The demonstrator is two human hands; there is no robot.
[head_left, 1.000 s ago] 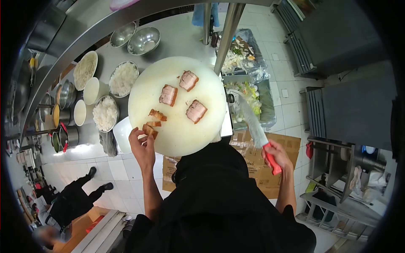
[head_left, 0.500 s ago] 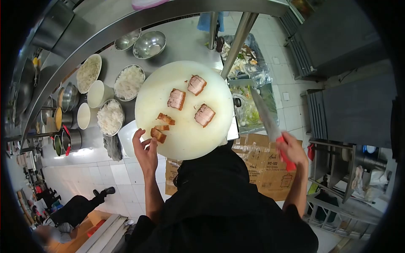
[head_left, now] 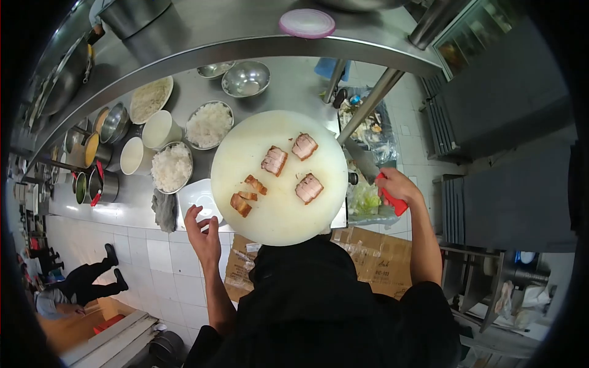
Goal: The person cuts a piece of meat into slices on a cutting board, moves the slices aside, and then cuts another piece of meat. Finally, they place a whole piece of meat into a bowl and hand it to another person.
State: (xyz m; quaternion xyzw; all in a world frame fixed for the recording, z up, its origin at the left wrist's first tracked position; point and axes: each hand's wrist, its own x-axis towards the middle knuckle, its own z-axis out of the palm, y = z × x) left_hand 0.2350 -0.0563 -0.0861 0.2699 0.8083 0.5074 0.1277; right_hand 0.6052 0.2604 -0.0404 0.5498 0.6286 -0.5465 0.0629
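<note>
A round white cutting board (head_left: 279,214) lies in front of me on the steel counter. On it sit three thick slabs of roast pork (head_left: 274,161) and a few smaller cut pieces (head_left: 240,204) near its left edge. My left hand (head_left: 204,234) hovers open just off the board's near-left rim, close to the cut pieces, holding nothing. My right hand (head_left: 396,185) grips the red handle of a cleaver (head_left: 367,164), held to the right of the board with the blade pointing away, over the bin of scraps.
Bowls of white rice (head_left: 172,167), cups and metal bowls (head_left: 245,78) stand left of and behind the board. A white plate (head_left: 196,196) sits at the board's left. A steel shelf post (head_left: 368,107) rises at the right. Cardboard (head_left: 374,254) lies on the tiled floor; another person (head_left: 80,282) stands lower left.
My right hand has brought the cleaver in closer to the board's right side. My left hand has come off the cut pieces and opened. The view has shifted downward.
</note>
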